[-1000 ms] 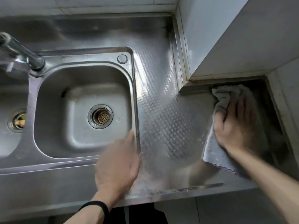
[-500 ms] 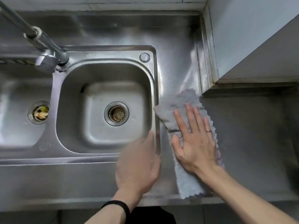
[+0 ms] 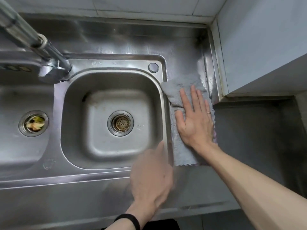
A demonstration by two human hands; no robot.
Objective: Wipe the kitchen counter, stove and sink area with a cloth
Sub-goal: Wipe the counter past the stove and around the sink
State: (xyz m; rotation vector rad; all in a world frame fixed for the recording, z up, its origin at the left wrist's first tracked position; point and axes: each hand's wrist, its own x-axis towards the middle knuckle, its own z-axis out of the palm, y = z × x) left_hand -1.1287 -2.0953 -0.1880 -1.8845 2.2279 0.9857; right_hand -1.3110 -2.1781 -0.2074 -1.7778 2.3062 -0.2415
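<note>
Your view was softly and evenly lit, with a pale sheen on the steel counter (image 3: 132, 42) beyond your right hand (image 3: 194, 123), which was sharp. Your left hand (image 3: 151, 178) was smeared by motion blur. The recess (image 3: 252, 133) right of your hands was dim, and the faucet (image 3: 33, 40), far to their left, looked soft.

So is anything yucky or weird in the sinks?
Yes, food scraps sit in the left drain, yellowish bits filling its strainer, while the right drain looks clear. Dark grime also stains the back right corner of the counter.
</note>
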